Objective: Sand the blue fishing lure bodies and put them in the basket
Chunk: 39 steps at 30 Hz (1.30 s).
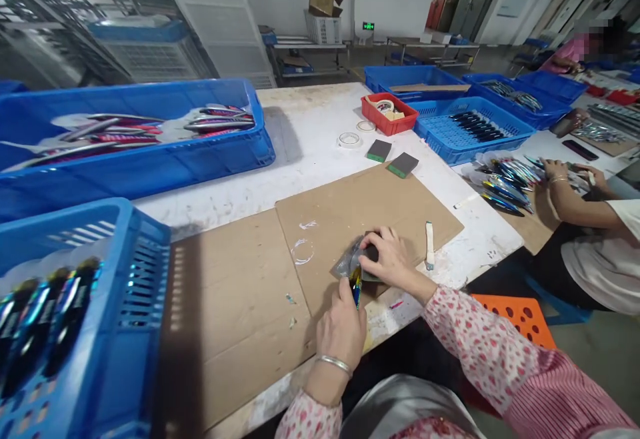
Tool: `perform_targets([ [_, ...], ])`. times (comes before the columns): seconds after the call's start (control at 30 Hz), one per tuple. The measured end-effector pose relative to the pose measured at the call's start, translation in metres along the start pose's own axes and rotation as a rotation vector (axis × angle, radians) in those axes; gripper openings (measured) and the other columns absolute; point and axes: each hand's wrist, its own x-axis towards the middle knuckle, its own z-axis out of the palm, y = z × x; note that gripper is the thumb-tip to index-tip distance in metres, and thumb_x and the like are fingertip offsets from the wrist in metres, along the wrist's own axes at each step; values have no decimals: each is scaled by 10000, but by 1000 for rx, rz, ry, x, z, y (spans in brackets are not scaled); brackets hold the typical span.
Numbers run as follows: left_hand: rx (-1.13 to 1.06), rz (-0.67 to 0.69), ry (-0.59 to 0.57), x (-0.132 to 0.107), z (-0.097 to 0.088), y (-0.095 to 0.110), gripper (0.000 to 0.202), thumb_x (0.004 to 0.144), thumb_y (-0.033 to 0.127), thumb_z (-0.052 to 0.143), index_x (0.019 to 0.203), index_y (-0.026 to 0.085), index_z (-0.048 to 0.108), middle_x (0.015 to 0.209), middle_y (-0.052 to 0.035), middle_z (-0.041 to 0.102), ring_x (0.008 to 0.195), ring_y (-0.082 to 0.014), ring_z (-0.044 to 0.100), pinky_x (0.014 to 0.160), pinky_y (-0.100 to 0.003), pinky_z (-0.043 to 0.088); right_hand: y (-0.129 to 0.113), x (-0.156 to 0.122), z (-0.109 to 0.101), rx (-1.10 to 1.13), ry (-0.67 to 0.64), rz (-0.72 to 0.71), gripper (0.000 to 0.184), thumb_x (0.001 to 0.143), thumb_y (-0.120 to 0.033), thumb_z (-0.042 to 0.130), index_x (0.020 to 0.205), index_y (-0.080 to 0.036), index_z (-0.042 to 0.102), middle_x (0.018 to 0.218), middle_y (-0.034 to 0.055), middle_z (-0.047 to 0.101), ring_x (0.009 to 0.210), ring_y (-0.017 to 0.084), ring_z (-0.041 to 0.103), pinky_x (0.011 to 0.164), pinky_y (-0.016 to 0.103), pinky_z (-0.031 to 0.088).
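My left hand, with a bangle at its wrist, is closed around a slim blue-and-yellow fishing lure. Just beyond the lure, my right hand curls its fingers on a dark block that looks like a sanding sponge. The block is close against the lure's far end, partly hidden by my fingers. Under both hands lies a dark grey sheet on the brown cardboard. To the right of my right hand lies a white-wrapped stick.
Two grey-and-green sanding sponges and tape rolls lie beyond the cardboard, near a red tray. Blue bins and a blue basket with lures flank the left. At right, a co-worker's hand is by a lure pile.
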Motion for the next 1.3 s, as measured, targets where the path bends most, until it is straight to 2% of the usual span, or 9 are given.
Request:
perform_targets([
  [0.17, -11, -7, 20, 0, 4, 1, 479, 905, 266, 423, 1359, 136, 341, 1054, -142, 639, 816, -249, 702, 615, -312, 457, 1, 11, -5, -102, 47, 59, 181, 844, -335, 599, 1001, -249, 628, 1182, 62, 500, 1100, 259, 418, 860, 381, 390],
  [0.37, -20, 16, 20, 0, 5, 0, 483, 896, 249, 414, 1361, 138, 345, 1070, -144, 632, 821, -252, 699, 616, -315, 461, -2, 4, -4, -79, -6, -22, 166, 835, -337, 606, 986, -272, 621, 1166, 35, 504, 1085, 235, 432, 857, 361, 392],
  [0.5, -33, 11, 33, -1, 6, -1, 487, 892, 257, 422, 1359, 141, 346, 1089, -154, 628, 826, -242, 697, 629, -307, 464, -1, 10, -7, -161, 58, 28, 179, 842, -333, 593, 999, -249, 617, 1199, 63, 491, 1105, 264, 410, 862, 390, 382],
  [0.67, -37, 23, 28, -1, 8, -1, 492, 891, 247, 419, 1365, 145, 341, 1081, -142, 625, 827, -245, 694, 636, -312, 468, -5, 4, -6, -81, -35, -57, 163, 823, -330, 609, 974, -270, 621, 1159, 33, 513, 1082, 235, 433, 849, 357, 382],
  [0.83, -25, -2, 26, -2, 8, -1, 476, 899, 244, 406, 1359, 140, 341, 1090, -149, 623, 826, -246, 696, 617, -313, 452, -8, 5, -6, -124, 53, 2, 161, 829, -316, 599, 977, -254, 615, 1184, 57, 509, 1096, 253, 423, 854, 381, 371],
  [0.97, -35, 13, 39, -3, 8, -1, 462, 898, 238, 419, 1346, 151, 349, 1105, -157, 623, 811, -226, 698, 607, -302, 438, -6, 3, -5, -76, -4, -45, 151, 836, -323, 588, 971, -260, 616, 1179, 45, 510, 1091, 239, 429, 842, 359, 377],
  [1.1, -51, 2, 29, -3, 6, -1, 456, 896, 240, 425, 1337, 149, 352, 1136, -166, 620, 837, -233, 699, 614, -308, 440, -5, 9, -6, -141, 41, 23, 153, 852, -316, 566, 982, -251, 614, 1175, 54, 506, 1091, 249, 422, 852, 376, 376],
  [1.17, -60, -2, 23, -3, 6, -1, 472, 890, 236, 437, 1345, 154, 340, 1140, -161, 621, 850, -235, 698, 623, -310, 440, -6, 7, -7, -145, 42, -7, 155, 841, -319, 578, 976, -249, 614, 1186, 58, 506, 1098, 254, 419, 858, 385, 371],
  [1.3, -72, 4, 24, -4, 6, -2, 484, 890, 219, 439, 1356, 143, 333, 1133, -164, 618, 849, -233, 697, 639, -309, 442, -7, 4, -5, -57, -34, -101, 139, 835, -317, 586, 959, -264, 618, 1154, 35, 533, 1062, 233, 442, 824, 352, 376],
])
